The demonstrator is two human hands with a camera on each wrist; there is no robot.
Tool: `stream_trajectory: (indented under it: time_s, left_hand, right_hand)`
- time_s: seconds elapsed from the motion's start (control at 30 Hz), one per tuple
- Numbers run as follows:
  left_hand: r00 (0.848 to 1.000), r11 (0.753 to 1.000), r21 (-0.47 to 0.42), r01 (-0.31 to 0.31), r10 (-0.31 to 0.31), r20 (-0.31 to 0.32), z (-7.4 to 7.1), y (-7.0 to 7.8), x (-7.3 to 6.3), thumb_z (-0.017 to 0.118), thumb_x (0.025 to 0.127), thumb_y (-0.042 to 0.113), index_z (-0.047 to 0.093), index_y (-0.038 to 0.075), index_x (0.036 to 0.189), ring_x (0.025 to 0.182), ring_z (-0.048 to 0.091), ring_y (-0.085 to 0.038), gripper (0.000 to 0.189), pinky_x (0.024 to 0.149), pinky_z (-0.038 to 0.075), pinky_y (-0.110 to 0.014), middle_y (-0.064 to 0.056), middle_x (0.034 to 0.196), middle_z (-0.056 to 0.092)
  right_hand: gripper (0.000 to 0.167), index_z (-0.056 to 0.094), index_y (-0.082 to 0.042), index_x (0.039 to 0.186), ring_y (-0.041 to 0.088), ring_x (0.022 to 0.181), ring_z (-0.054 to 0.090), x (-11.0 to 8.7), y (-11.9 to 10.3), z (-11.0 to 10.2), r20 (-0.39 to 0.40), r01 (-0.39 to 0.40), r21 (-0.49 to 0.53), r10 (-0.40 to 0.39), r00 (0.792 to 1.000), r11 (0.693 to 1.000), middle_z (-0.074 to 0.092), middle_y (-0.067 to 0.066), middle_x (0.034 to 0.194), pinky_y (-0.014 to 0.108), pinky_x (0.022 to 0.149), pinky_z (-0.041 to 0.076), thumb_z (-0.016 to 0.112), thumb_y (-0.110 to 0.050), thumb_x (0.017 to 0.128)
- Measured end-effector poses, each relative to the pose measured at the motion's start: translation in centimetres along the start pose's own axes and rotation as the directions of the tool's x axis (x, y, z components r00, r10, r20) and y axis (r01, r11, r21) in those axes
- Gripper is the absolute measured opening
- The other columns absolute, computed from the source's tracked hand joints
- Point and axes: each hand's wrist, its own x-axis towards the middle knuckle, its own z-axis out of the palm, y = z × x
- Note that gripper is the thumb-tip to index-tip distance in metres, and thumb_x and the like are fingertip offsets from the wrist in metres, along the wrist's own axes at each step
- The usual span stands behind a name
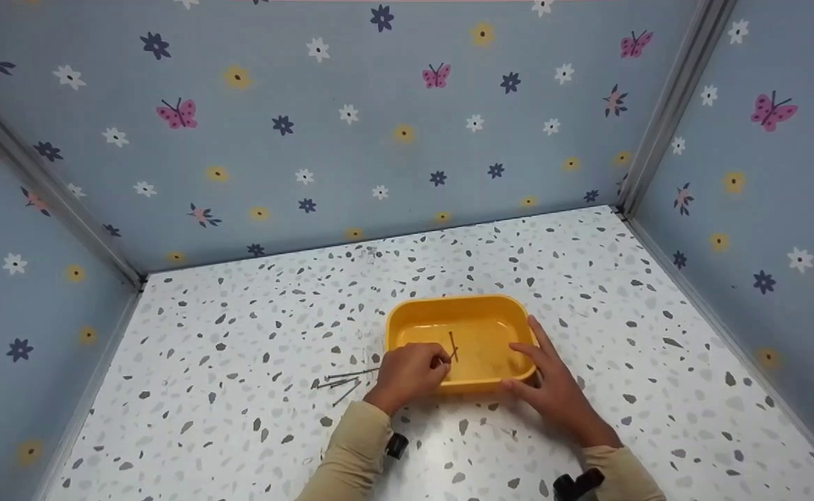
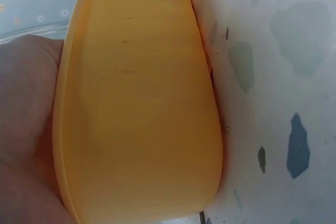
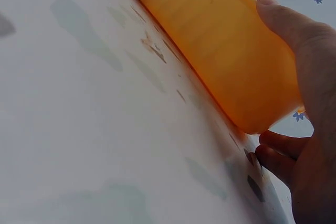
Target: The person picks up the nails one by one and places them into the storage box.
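A yellow tray (image 1: 476,383) with rounded corners sits on the speckled table. My left hand (image 1: 410,372) reaches over its near left rim, fingers curled, and seems to pinch a thin nail at the fingertips; the fingers partly hide it. Beside those fingertips, another thin dark nail (image 1: 451,339) lies on the tray floor. My right hand (image 1: 553,390) grips the tray's right end, thumb on the near rim and fingers about the end wall. The right wrist view shows its thumb (image 3: 270,3) on the rim and other fingers low by the tray's base.
Several loose nails (image 1: 337,381) lie on the white speckled table (image 1: 240,417) left of the tray, close to my left wrist. Flower-patterned blue panels (image 1: 351,153) stand behind the table and along both sides.
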Motion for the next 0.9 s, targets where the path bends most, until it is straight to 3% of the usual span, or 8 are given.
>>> stream_trajectory:
  time_s: [0.43,0.53,0.77,0.9]
  left_hand:
    - [1.000,1.000,-0.004,0.017,-0.017,-0.004,-0.04,0.21,-0.02,0.069,0.089,0.024,0.076,0.022,0.095,0.070,0.057,-0.006,0.009,0.064,0.045,-0.031,0.015,0.080,0.066]
    - [1.000,1.000,-0.002,0.022,-0.022,-0.004,-0.08,0.23,-0.03,0.069,0.089,0.024,0.076,0.022,0.095,0.070,0.057,-0.005,0.009,0.064,0.045,-0.031,0.015,0.079,0.066]
    - [1.000,1.000,0.016,0.027,-0.027,-0.006,0.00,0.14,-0.12,0.069,0.089,0.025,0.076,0.023,0.095,0.069,0.057,-0.006,0.009,0.063,0.045,-0.031,0.015,0.078,0.065]
    - [1.000,0.999,0.023,0.023,-0.022,-0.009,-0.02,0.16,-0.11,0.069,0.089,0.025,0.076,0.023,0.094,0.069,0.057,-0.007,0.009,0.062,0.045,-0.031,0.015,0.078,0.065]
  right_hand:
    - [0.067,0.057,-0.011,0.139,0.029,0.150,0.019,0.07,0.22,0.03,-0.005,0.027,0.004,-0.027,1.000,1.000,0.008,0.001,0.168,0.051,0.115,0.025,0.077,-0.046,0.086]
    - [0.067,0.057,-0.012,0.140,0.027,0.150,0.018,0.07,0.21,0.03,-0.003,0.019,0.004,-0.019,1.000,1.000,0.008,-0.002,0.168,0.047,0.115,0.025,0.076,-0.048,0.086]
    - [0.067,0.057,-0.014,0.139,0.025,0.150,0.020,0.01,0.03,0.01,0.000,-0.001,0.002,0.001,1.000,1.000,0.007,-0.005,0.168,0.019,0.111,0.023,0.076,-0.051,0.086]
    - [0.068,0.057,-0.014,0.139,0.024,0.150,0.019,-0.02,-0.02,0.05,-0.001,-0.006,0.001,0.006,1.000,1.000,0.007,-0.006,0.168,0.018,0.111,0.021,0.075,-0.052,0.086]
